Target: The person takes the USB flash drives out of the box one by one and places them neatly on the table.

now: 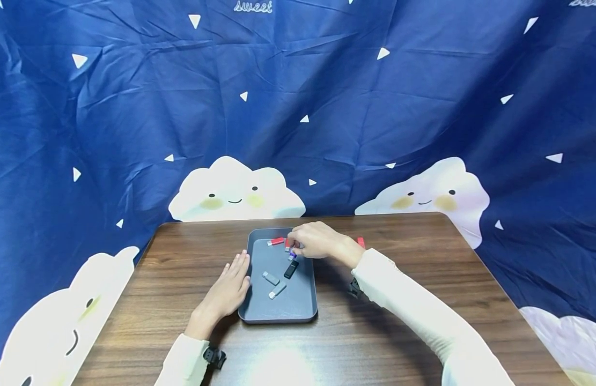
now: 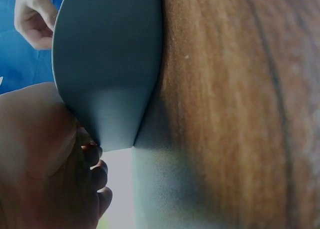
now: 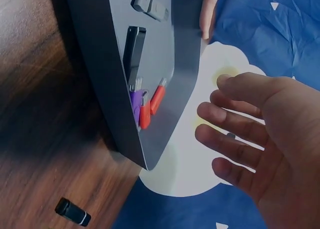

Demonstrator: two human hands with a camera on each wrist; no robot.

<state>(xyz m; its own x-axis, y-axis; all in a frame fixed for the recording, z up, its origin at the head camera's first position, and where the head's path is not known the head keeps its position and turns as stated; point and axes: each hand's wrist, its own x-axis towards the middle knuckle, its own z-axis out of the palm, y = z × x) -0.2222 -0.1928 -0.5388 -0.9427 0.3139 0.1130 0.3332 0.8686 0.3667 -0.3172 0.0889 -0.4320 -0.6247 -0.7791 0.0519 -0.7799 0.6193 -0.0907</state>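
A grey tray (image 1: 298, 300) lies in the middle of the wooden table (image 1: 423, 279). In it are a black stick (image 1: 291, 269), two grey sticks (image 1: 271, 278), a purple one (image 1: 292, 256) and a red one (image 1: 276, 242). My right hand (image 1: 298, 244) hovers over the tray's far end, just above the purple stick. In the right wrist view that hand (image 3: 225, 124) has spread, relaxed fingers and holds nothing. My left hand (image 1: 232, 284) lies flat on the table, its straight fingers touching the tray's left rim (image 2: 105, 64).
Another red stick (image 1: 361, 242) lies on the table right of the tray, behind my right wrist. A small black stick (image 3: 72, 212) sits on the wood beside the tray. A blue cloth with clouds (image 1: 326, 107) hangs behind the table.
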